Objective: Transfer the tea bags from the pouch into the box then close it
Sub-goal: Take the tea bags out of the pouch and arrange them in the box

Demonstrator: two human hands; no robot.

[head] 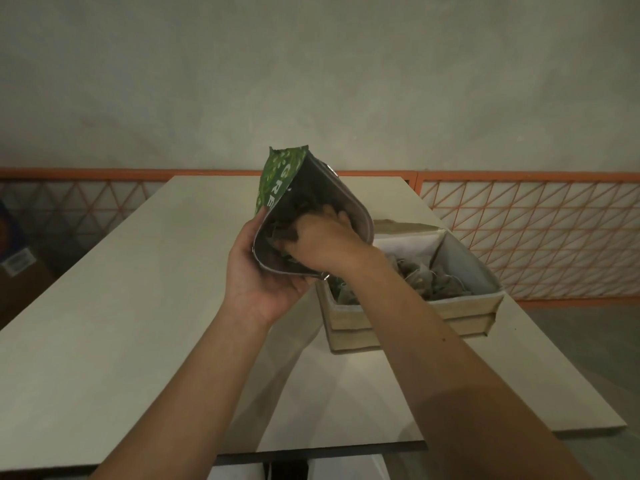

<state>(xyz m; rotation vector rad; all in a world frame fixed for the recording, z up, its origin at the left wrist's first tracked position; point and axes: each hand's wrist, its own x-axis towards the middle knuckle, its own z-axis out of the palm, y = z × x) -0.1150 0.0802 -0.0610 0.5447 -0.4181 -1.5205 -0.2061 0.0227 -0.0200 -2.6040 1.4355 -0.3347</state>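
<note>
A green foil pouch (277,181) is held tilted above the table, its open mouth facing me. My left hand (258,277) grips the pouch from below and the left. My right hand (323,244) reaches into the mouth, fingers curled inside among dark tea bags (280,233); whether it grips any is hidden. To the right stands an open beige box (408,318) with several tea bags (433,277) lying inside. Its lid (401,226) stands open at the back.
The box sits on a pale table (121,306) that ends near me at a gap. An orange lattice railing (536,230) runs behind the table. A cardboard carton (17,268) stands on the floor at far left.
</note>
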